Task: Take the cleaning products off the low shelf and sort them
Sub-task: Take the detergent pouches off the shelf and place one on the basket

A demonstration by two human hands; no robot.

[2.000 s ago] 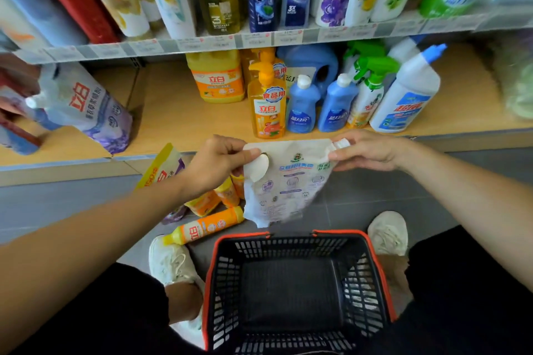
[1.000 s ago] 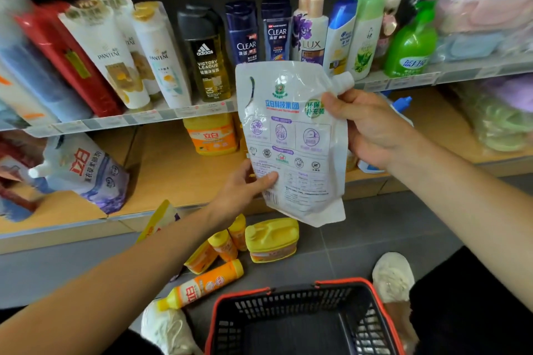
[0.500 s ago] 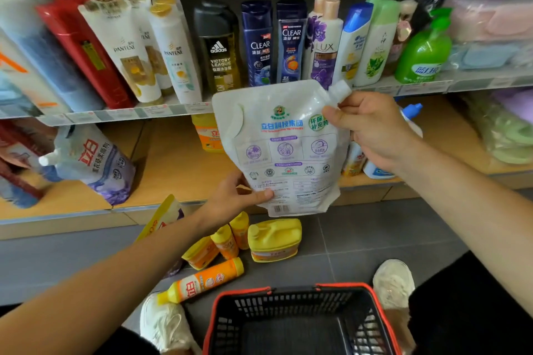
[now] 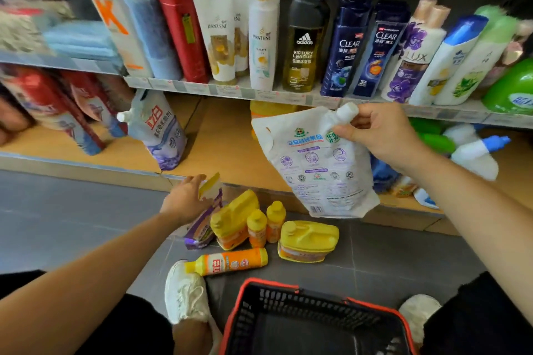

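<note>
Nearest the camera, a red-rimmed black shopping basket (image 4: 302, 302) sits on the grey tiled floor (image 4: 403, 245) between the crouching person's two white shoes. Just beyond it, sorted goods are grouped on the tiles: an orange bottle (image 4: 227, 262) lying on its side beside the left shoe (image 4: 186, 291), a squat yellow jug (image 4: 308, 241) to its right, two small orange bottles (image 4: 256, 228) standing together, and a second yellow jug (image 4: 233, 219) tilted against them.

The left hand (image 4: 184, 199) reaches to the top edge of a purple-and-yellow pouch (image 4: 204, 219) at the left of that group. Its fingers lie against the pouch, but motion blur makes it impossible to tell whether they grip it.

The right hand (image 4: 380, 135) pinches the capped spout corner of a white refill pouch (image 4: 317, 167), which hangs clear in the air in front of the low shelf (image 4: 230, 147), above the yellow jugs.

On the low wooden shelf itself, another spouted pouch (image 4: 158, 132) with red lettering stands at the left, and a white bottle with a blue cap (image 4: 473, 154) lies at the right, behind the raised arm.

Farther back, the upper shelf (image 4: 219, 89) carries a row of shampoo and body-wash bottles (image 4: 305, 46), standing close together.
</note>
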